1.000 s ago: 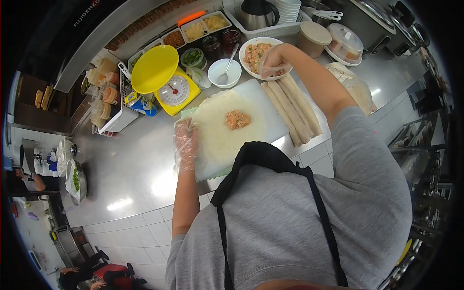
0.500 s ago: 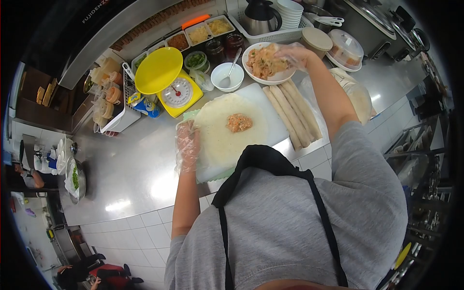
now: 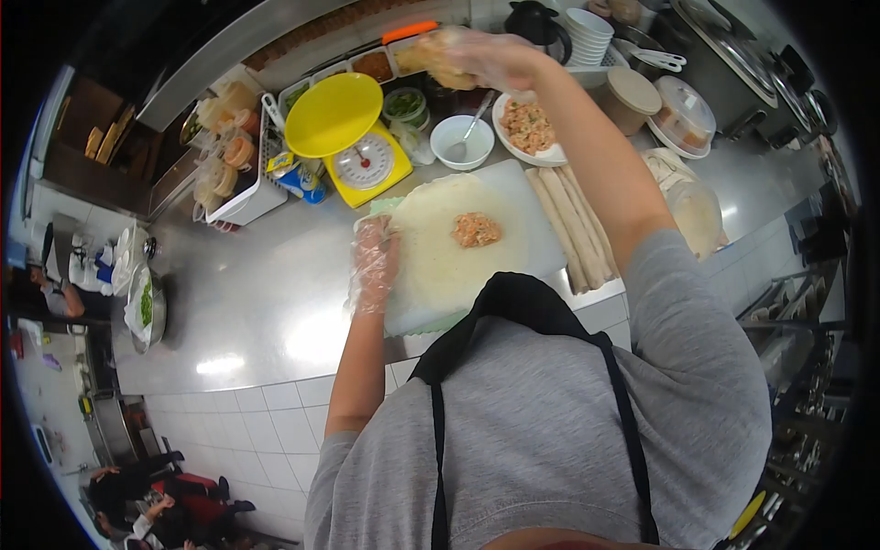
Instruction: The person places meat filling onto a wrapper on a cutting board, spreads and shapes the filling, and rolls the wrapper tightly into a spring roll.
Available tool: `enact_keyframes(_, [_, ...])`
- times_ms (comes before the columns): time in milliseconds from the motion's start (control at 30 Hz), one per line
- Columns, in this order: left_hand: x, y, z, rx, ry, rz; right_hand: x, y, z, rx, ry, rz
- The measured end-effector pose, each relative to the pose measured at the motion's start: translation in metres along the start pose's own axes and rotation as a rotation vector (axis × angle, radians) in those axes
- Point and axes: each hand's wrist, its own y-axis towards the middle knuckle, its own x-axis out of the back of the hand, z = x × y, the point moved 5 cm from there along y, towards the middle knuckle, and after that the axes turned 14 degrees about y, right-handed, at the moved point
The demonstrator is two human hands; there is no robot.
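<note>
A thin, pale round wrapper [image 3: 426,270] is spread over the white cutting board [image 3: 541,220]. An orange-pink lump of minced filling [image 3: 477,230] sits on it. My left hand [image 3: 374,261], in a clear plastic glove, lies flat with its fingers extended at the wrapper's left edge. My gloved right hand [image 3: 504,62] is raised over the trays at the back. Its fingers look tan, coated with filling or around some of it; blur hides which. Below the right forearm stands a white bowl of minced filling [image 3: 524,126].
Several long pale rolls [image 3: 573,229] lie right of the board. Behind it are a small bowl with a spoon [image 3: 461,144] and a yellow scale [image 3: 371,165]. Trays of toppings [image 3: 373,66] line the back. A white basket of containers [image 3: 246,200] is at left.
My right hand has left the filling bowl, moving up and left over the topping trays. My left hand stays at the wrapper's edge. The view has shifted slightly.
</note>
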Motion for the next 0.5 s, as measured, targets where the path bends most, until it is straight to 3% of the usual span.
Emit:
enact_keyframes(133, [-0.002, 0.000, 0.004, 0.013, -0.019, 0.004, -0.087, 0.051, -0.013, -0.078, -0.134, 0.226])
enact_keyframes(200, [-0.003, 0.000, 0.004, 0.028, -0.071, 0.005, -0.116, 0.064, -0.017, -0.058, -0.607, 0.270])
enact_keyframes(233, [-0.003, 0.000, 0.005, 0.039, -0.065, -0.002, -0.122, 0.068, -0.019, -0.057, -0.607, 0.285])
enact_keyframes(333, [0.001, 0.000, 0.001, -0.011, -0.060, -0.037, -0.125, 0.096, -0.034, -0.078, -0.749, 0.286])
enact_keyframes(400, [0.006, 0.001, -0.002, 0.015, -0.120, -0.025, -0.094, 0.145, -0.055, 0.142, -1.023, 0.146])
enact_keyframes(500, [0.004, 0.000, 0.000, 0.038, -0.104, -0.008, -0.083, 0.160, -0.060, 0.061, -0.900, 0.024])
